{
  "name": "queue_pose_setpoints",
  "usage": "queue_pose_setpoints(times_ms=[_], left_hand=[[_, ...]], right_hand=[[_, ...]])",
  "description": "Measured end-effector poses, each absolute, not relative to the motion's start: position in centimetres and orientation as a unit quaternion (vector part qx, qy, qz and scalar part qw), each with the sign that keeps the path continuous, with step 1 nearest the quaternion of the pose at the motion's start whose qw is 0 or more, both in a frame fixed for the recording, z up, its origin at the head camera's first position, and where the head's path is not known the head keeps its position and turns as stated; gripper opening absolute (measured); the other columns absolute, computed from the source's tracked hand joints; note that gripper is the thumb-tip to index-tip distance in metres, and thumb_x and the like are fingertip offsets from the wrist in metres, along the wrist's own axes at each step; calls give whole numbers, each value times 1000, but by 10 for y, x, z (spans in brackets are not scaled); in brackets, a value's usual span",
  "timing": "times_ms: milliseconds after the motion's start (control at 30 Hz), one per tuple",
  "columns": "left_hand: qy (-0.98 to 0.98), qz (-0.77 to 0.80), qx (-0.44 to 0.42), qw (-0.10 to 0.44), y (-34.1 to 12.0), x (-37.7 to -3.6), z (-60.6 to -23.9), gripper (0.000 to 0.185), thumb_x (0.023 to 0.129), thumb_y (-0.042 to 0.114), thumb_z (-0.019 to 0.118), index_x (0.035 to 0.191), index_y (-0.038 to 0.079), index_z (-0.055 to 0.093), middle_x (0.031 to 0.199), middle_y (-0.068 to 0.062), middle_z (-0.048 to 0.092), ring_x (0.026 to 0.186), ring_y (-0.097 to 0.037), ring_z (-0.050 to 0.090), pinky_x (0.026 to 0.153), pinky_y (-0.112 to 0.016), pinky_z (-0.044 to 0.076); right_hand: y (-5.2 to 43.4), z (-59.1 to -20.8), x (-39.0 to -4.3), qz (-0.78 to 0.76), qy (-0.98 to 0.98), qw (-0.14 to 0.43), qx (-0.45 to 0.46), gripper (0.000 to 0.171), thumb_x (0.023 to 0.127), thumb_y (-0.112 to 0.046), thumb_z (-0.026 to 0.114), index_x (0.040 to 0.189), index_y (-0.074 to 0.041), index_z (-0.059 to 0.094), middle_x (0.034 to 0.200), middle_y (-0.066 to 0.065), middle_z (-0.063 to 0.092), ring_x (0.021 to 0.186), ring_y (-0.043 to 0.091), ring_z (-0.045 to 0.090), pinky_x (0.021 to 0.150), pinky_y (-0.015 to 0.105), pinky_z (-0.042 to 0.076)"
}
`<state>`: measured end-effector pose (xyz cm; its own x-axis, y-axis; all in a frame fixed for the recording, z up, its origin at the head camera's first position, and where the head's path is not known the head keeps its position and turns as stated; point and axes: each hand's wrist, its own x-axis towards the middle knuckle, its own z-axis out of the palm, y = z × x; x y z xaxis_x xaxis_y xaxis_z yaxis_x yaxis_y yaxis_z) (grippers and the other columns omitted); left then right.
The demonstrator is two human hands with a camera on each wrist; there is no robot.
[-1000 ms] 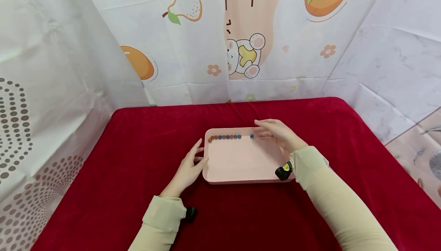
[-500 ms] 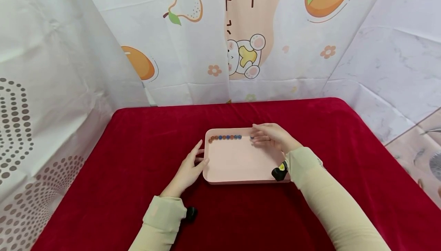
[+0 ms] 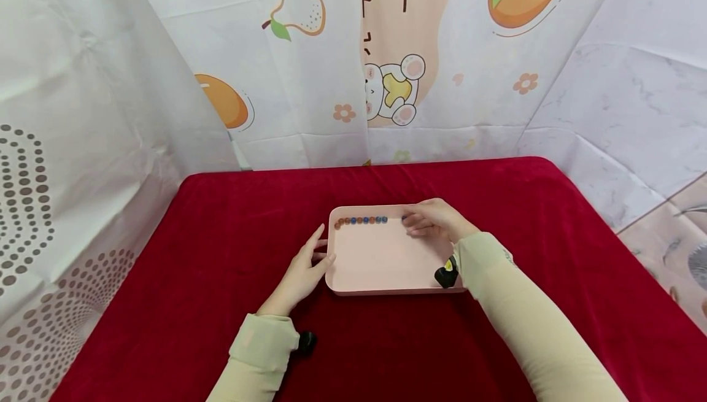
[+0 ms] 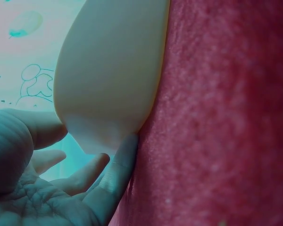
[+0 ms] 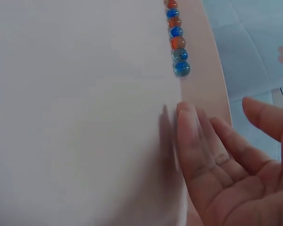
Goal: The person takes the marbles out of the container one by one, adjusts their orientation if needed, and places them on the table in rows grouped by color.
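pink tray (image 3: 381, 267) mid red cloth (image 3: 166, 279); marble row (image 3: 360, 220) along far rim. left hand (image 3: 301, 270) flat against left rim; right hand (image 3: 436, 221) open, fingertips on far rim.

Open floor across the tray (image 3: 381, 261), near and middle. Beads (image 3: 360, 220) lining the far wall at left; right hand (image 3: 436, 221) blocking the far right corner; left hand (image 3: 301, 270) against the left wall. Bare red table (image 3: 221, 236) all round.
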<state>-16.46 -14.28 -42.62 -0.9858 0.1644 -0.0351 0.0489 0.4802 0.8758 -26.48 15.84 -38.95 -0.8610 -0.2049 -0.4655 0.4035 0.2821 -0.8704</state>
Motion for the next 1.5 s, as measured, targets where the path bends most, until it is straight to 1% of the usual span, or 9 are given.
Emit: queue_pose_setpoints(times_ms=[200, 467, 667, 867, 1067, 1167, 1267, 1400, 1500], left_hand=[[858, 507, 61, 58, -143, -165, -426, 70, 100, 18, 58, 159, 13, 21, 147, -19, 47, 122, -34, 56, 101, -51, 47], [856, 509, 58, 65, -143, -165, -427, 71, 101, 19, 58, 160, 13, 19, 148, -19, 46, 124, -34, 55, 101, -51, 46], [854, 513, 55, 70, -143, -165, -427, 72, 101, 20, 58, 160, 14, 18, 149, -18, 44, 125, -33, 54, 101, -51, 46], [854, 513, 54, 70, -144, -166, -427, 73, 101, 20, 58, 160, 15, 17, 150, -19, 44, 124, -33, 55, 100, -50, 48], [854, 513, 57, 69, -144, -166, -426, 73, 101, 21, 58, 160, 16, 17, 150, -19, 44, 124, -33, 55, 100, -50, 48], [854, 512, 58, 67, -144, -166, -427, 73, 101, 21, 58, 160, 16, 17, 149, -18, 44, 124, -33, 55, 100, -50, 48], [855, 511, 58, 66, -144, -166, -428, 73, 100, 21, 59, 160, 16, 17, 149, -18, 45, 123, -33, 55, 101, -51, 47], [856, 510, 61, 64, -144, -166, -428, 73, 100, 21, 59, 160, 15, 17, 148, -19, 45, 123, -33, 56, 102, -51, 46], [855, 512, 63, 63, -144, -166, -428, 73, 100, 20, 59, 160, 15, 17, 147, -19, 45, 122, -33, 56, 102, -51, 47]], right_hand=[[154, -390, -267, -560, 789, 245, 57, 48, 101, -27, 59, 134, 7, 55, 112, 23, 70, 73, 14, 71, 78, 31, 59], [154, -389, -272, -531, 808, 254, 38, 51, 102, -24, 56, 138, 11, 49, 115, 27, 69, 69, 11, 69, 76, 31, 60], [153, -391, -274, -535, 804, 256, 43, 45, 101, -20, 58, 134, 11, 54, 99, 18, 73, 65, 9, 67, 73, 29, 59], [148, -394, -272, -542, 800, 253, 45, 41, 100, -18, 58, 131, 9, 57, 86, 7, 70, 62, 7, 65, 72, 27, 59], [140, -396, -273, -530, 812, 238, 53, 35, 97, -16, 64, 123, 6, 64, 78, 5, 66, 59, 8, 62, 66, 25, 58], [135, -397, -273, -515, 827, 221, 54, 30, 94, -17, 68, 113, 5, 69, 76, 4, 65, 61, 9, 61, 65, 25, 57], [130, -397, -271, -485, 851, 196, 49, 22, 92, -20, 70, 94, 2, 69, 70, 3, 62, 61, 11, 58, 64, 24, 54], [123, -399, -272, -431, 887, 157, 51, 30, 90, -26, 73, 71, -5, 63, 59, 2, 57, 55, 13, 56, 59, 25, 51], [118, -402, -274, -403, 903, 138, 62, 35, 89, -29, 74, 63, -7, 62, 54, 3, 57, 49, 14, 56, 54, 26, 52]])
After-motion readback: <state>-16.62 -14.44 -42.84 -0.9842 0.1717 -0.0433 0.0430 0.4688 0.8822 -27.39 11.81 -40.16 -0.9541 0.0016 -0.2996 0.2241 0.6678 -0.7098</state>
